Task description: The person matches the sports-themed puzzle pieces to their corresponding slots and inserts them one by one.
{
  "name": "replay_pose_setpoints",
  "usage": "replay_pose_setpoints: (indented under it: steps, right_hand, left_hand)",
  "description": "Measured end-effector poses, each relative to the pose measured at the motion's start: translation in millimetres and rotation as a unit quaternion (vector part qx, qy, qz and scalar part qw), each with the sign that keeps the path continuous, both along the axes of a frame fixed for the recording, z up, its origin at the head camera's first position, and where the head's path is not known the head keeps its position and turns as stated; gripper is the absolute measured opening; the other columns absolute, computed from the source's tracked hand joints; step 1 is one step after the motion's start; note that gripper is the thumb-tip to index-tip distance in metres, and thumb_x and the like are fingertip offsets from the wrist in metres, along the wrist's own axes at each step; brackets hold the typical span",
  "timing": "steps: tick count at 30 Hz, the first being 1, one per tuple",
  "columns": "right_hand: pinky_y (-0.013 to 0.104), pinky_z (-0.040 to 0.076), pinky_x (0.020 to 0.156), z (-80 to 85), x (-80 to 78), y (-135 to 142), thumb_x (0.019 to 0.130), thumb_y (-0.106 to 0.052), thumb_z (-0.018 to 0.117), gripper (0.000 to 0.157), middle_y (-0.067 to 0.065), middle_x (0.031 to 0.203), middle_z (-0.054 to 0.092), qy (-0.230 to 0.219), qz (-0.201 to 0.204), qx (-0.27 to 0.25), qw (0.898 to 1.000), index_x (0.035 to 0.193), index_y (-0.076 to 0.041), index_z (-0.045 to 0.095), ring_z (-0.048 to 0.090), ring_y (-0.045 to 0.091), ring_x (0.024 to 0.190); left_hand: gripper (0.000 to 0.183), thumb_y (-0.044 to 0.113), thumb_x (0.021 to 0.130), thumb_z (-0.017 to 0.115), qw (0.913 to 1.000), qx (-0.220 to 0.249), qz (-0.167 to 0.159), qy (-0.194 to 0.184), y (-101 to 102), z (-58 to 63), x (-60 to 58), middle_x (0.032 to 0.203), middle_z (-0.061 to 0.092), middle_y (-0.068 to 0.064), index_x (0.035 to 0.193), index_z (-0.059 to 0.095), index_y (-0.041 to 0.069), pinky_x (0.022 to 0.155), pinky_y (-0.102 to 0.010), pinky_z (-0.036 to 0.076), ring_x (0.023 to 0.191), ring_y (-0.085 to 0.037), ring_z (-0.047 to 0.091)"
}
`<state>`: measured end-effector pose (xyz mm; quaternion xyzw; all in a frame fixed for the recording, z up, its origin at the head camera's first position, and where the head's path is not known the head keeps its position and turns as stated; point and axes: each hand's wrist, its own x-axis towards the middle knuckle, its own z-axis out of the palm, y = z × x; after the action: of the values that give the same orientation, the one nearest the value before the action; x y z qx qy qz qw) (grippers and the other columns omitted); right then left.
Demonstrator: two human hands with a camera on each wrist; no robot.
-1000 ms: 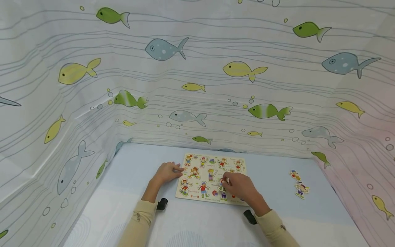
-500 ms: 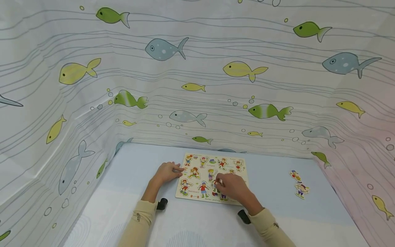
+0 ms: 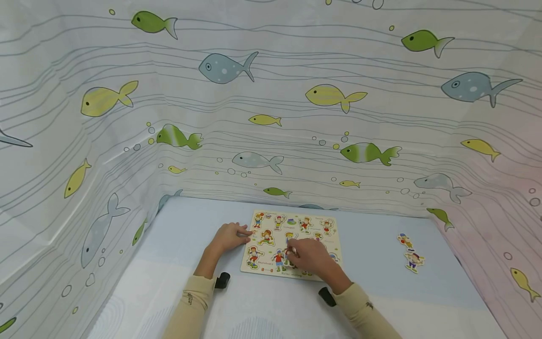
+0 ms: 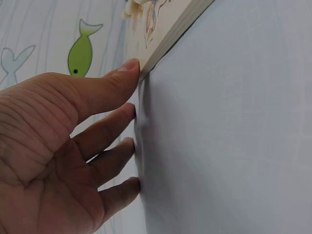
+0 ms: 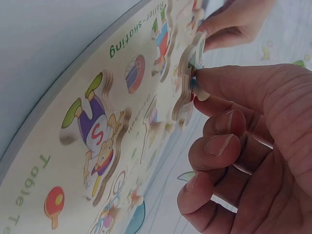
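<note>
A wooden puzzle board (image 3: 249,269) printed with sports figures lies flat, several figure pieces set in it. My left hand (image 3: 228,237) is at its left edge, fingers loosely spread; in the left wrist view the thumb (image 4: 119,80) touches the board's corner and the other fingertips rest on the table surface. Over the board's front middle, my right hand (image 3: 314,256) pinches a figure-shaped puzzle piece (image 5: 186,80) between thumb and forefinger. That piece is tilted up from the board, next to the roller-skating figure (image 5: 162,41); its picture is mostly hidden.
Two loose figure pieces, a smaller one (image 3: 405,241) and one in purple trousers (image 3: 413,262), lie on the table right of the board. A fish-patterned sheet (image 3: 292,136) rises behind and at both sides. Black wrist-worn devices (image 3: 222,280) sit under both wrists.
My right hand has moved left across the board with the puzzle piece, from beside the purple-trousered figure to near the roller-skating figure. The left hand has stayed in place.
</note>
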<state>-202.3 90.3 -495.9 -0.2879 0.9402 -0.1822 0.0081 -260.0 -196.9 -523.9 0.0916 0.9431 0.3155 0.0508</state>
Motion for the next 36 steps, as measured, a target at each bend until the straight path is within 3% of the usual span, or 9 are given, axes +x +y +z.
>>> replay_pose_setpoints:
  steps: [7,19,36]
  right_hand:
    - [0.022,0.033,0.044,-1.5,0.2,-10,0.094,-0.021,0.066,0.005,-0.015,0.064,0.049,0.008,0.018,0.0,1.0,0.091,-0.016,0.066,0.041,0.004,0.053]
    - [0.022,0.033,0.046,-4.2,2.4,-22,0.092,-0.021,0.068,0.005,-0.014,0.065,0.049,0.009,0.017,0.008,1.0,0.089,-0.018,0.065,0.041,0.005,0.054]
    - [0.024,0.035,0.049,-18.0,-1.5,-29,0.092,-0.025,0.068,0.004,-0.013,0.067,0.049,-0.021,0.008,0.033,0.999,0.093,-0.022,0.065,0.042,0.006,0.057]
  left_hand:
    - [0.022,0.02,0.084,0.079,1.0,-0.005,-0.004,0.004,-1,-0.8,0.0,0.128,0.064,-0.009,0.106,0.078,0.015,0.113,-0.054,0.03,0.134,-0.04,0.044]
    - [0.022,0.02,0.084,0.079,1.0,-0.005,-0.002,0.001,-2,0.2,2.2,0.128,0.064,-0.009,0.106,0.078,0.015,0.113,-0.053,0.031,0.134,-0.04,0.044]
    - [0.023,0.021,0.084,0.079,0.9999,-0.009,-0.007,0.009,-2,1.4,3.8,0.128,0.064,-0.009,0.106,0.078,0.015,0.112,-0.054,0.031,0.134,-0.041,0.044]
